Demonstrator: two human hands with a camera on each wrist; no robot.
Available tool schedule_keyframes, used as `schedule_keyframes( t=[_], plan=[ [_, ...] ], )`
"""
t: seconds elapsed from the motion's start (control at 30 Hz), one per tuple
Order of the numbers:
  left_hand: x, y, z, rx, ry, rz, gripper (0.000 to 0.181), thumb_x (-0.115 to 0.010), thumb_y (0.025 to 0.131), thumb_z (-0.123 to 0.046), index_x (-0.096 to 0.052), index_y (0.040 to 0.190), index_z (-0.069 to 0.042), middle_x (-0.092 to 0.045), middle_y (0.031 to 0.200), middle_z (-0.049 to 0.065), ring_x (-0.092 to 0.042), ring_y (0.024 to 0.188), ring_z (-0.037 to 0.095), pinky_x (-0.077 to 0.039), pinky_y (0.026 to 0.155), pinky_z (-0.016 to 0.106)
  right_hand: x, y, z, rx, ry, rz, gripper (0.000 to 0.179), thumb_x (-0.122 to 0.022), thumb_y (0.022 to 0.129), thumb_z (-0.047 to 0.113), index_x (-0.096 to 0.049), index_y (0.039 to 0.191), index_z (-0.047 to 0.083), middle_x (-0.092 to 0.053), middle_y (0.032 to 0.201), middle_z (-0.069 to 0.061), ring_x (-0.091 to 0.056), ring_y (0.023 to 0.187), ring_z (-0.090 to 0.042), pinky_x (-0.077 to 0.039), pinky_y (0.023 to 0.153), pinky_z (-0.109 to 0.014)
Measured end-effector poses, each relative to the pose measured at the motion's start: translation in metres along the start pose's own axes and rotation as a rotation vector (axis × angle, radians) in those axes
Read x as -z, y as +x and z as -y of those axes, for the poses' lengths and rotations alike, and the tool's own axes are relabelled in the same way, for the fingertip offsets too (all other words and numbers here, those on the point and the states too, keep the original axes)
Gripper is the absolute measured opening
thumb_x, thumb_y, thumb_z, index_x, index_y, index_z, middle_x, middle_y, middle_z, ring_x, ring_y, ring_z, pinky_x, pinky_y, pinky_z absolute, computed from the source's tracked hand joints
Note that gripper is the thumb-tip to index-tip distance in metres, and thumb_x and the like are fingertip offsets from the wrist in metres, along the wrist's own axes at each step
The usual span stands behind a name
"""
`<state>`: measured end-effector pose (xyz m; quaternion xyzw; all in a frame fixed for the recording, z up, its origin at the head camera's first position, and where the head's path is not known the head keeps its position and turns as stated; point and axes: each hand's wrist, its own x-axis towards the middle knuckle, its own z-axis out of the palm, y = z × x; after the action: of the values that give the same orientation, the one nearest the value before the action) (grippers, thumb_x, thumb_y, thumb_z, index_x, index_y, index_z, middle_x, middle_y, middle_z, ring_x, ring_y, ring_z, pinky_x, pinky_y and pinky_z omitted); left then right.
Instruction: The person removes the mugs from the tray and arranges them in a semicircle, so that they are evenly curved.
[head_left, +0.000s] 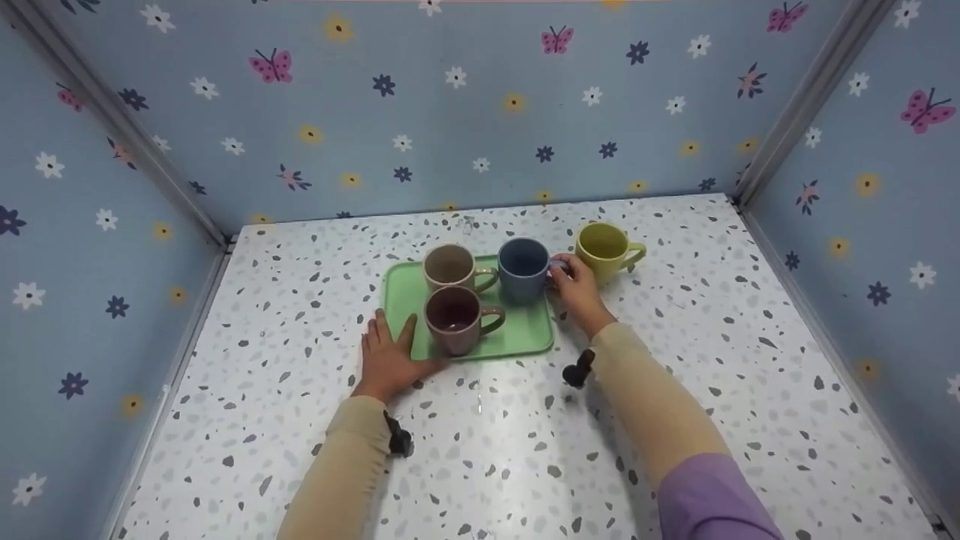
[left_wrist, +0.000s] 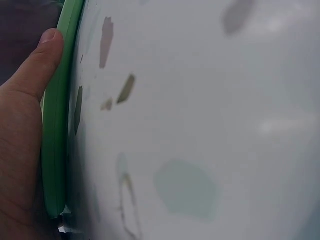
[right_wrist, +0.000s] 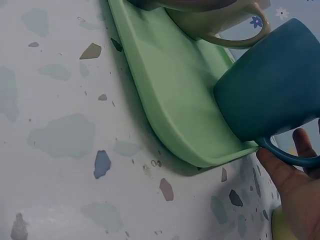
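A light green tray (head_left: 517, 341) carries a beige mug (head_left: 442, 279) at the back and a dark mauve mug (head_left: 454, 341) in front of it. My right hand (head_left: 581, 292) holds the blue mug (head_left: 523, 281) by its handle, over the tray's back right part. In the right wrist view the blue mug (right_wrist: 280, 85) leans, and whether its base fully rests on the tray is unclear. My left hand (head_left: 388, 364) lies with spread fingers at the tray's front left corner; its thumb (left_wrist: 42, 65) touches the green rim in the left wrist view.
A yellow-green mug (head_left: 604, 251) stands on the speckled white table (head_left: 300, 375), right of the tray, close beside my right hand. Flowered blue panels (head_left: 480, 105) wall the table in at the back and both sides.
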<state>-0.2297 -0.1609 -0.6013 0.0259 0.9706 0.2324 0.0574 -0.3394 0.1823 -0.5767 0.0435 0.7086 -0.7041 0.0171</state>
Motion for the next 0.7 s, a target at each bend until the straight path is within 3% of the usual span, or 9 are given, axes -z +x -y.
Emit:
schedule_keyframes(
  t=[0.2,0.43,0.7],
  plan=[
    [-0.002,0.001,0.003,-0.011,0.013,-0.026,0.118,-0.066,0.072,-0.083,-0.026,0.162,-0.017,0.012,0.162,0.035,0.008,0.151,0.051,0.002,0.121,0.063,-0.002,-0.002,0.003,-0.011,0.035,0.000,0.022,-0.051,0.106,0.008,-0.054,0.126,0.000,-0.054,0.123,-0.012,-0.059,0.105,-0.027,-0.051,0.098,-0.054],
    [-0.003,0.002,0.002,-0.006,0.006,-0.014,0.119,-0.065,0.071,-0.085,-0.025,0.162,-0.019,0.014,0.162,0.034,0.009,0.150,0.051,0.003,0.121,0.062,-0.002,-0.005,0.008,-0.012,0.064,-0.009,0.021,-0.049,0.107,0.006,-0.054,0.126,0.000,-0.053,0.123,-0.013,-0.059,0.107,-0.029,-0.049,0.101,-0.056],
    [-0.002,0.002,0.003,-0.007,0.026,-0.002,0.119,-0.062,0.072,-0.086,-0.024,0.162,-0.018,0.015,0.162,0.035,0.009,0.150,0.052,0.004,0.120,0.063,0.001,-0.015,0.022,0.008,0.094,0.013,0.020,-0.048,0.106,0.005,-0.054,0.125,0.001,-0.056,0.115,-0.009,-0.065,0.093,-0.018,-0.052,0.098,-0.054]
  ],
)
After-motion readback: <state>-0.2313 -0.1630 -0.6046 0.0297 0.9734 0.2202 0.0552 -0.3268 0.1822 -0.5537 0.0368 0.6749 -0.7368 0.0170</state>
